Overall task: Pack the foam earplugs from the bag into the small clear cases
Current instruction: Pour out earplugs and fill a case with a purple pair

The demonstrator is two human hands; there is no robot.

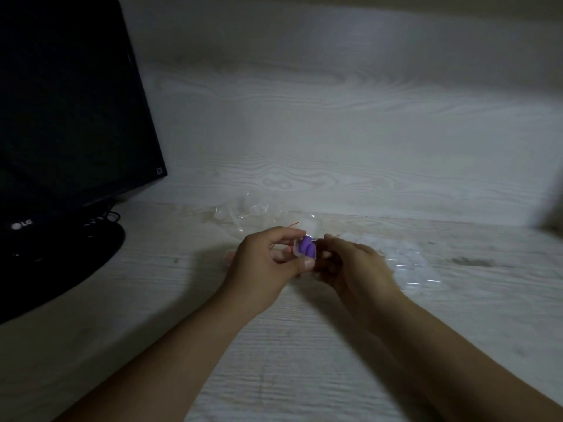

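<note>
Both hands meet just above the pale wood-grain desk, well to the right of the dark monitor. Between them is a small clear case with what look like 2 purple foam earplugs sitting in it. The left hand has its fingers curled round the case, thumb over the top edge; the right hand pinches at the case's right side, though whether it grips the lid or only steadies it I cannot tell. A crumpled clear bag lies on the desk just beyond the hands, and a heap of clear cases lies just right of them, still further from the monitor. I'd judge the plugs to be featherlight and squashy, apt to spring back and push a lid up, so they want pressing down gently at their middles. The case looks thin, stiff and slick; best held by its edges, not its faces.
</note>
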